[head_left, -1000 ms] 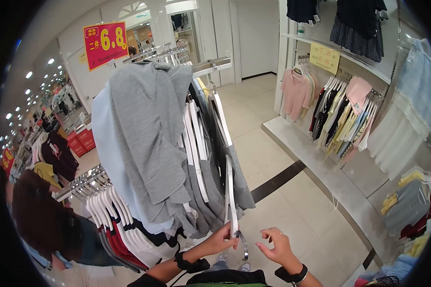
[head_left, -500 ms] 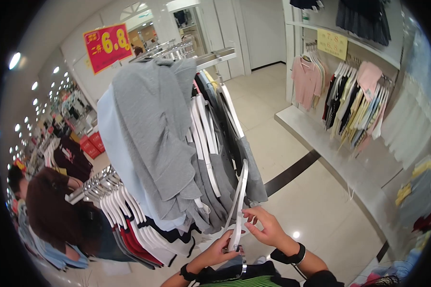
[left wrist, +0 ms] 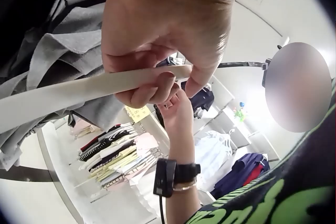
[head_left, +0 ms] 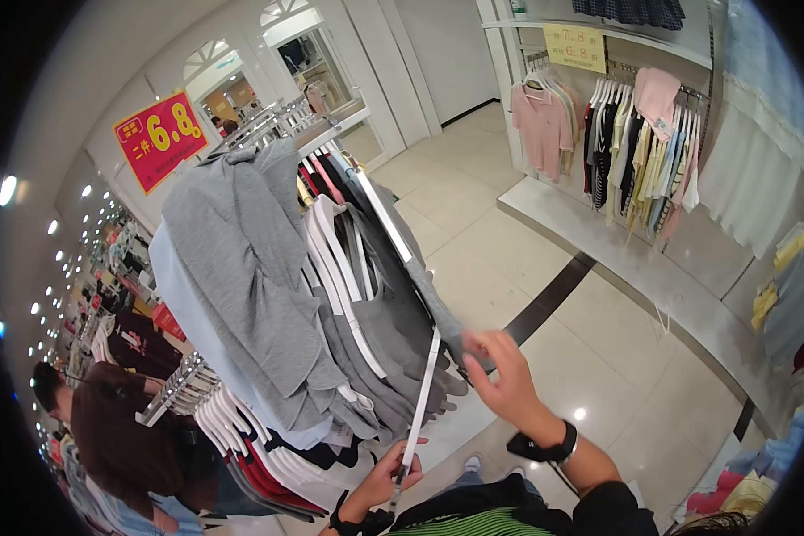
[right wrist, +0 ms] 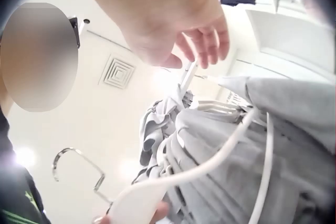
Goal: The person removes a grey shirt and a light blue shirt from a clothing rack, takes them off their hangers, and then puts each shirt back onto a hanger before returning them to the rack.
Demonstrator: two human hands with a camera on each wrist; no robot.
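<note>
A white clothes hanger (head_left: 424, 389) slants in front of the rack, its metal hook (right wrist: 79, 153) pointing back toward the person. My left hand (head_left: 389, 473) grips the hanger near the hook end, with fingers curled round the white bar in the left wrist view. My right hand (head_left: 506, 380) is beyond the hanger's far end, beside a hanging grey garment (head_left: 433, 299); its fingers are loosely bent, and nothing shows between them in the right wrist view. Grey tops (head_left: 380, 344) on white hangers fill the near end of the rack. A grey garment (head_left: 241, 259) is draped over them.
A lower chrome rail (head_left: 174, 393) at the left holds shirts on white hangers (head_left: 228, 415). A person in a brown top (head_left: 107, 429) is beside it. A red sale sign (head_left: 163, 138) rises behind the rack. Wall-hung clothes (head_left: 634, 161) stand over a low platform (head_left: 598, 241) at the right.
The right hand has come up from the lower right, past the hanger's far end to the grey garment. The left hand keeps hold of the hanger, now lower and further left. The head view has shifted.
</note>
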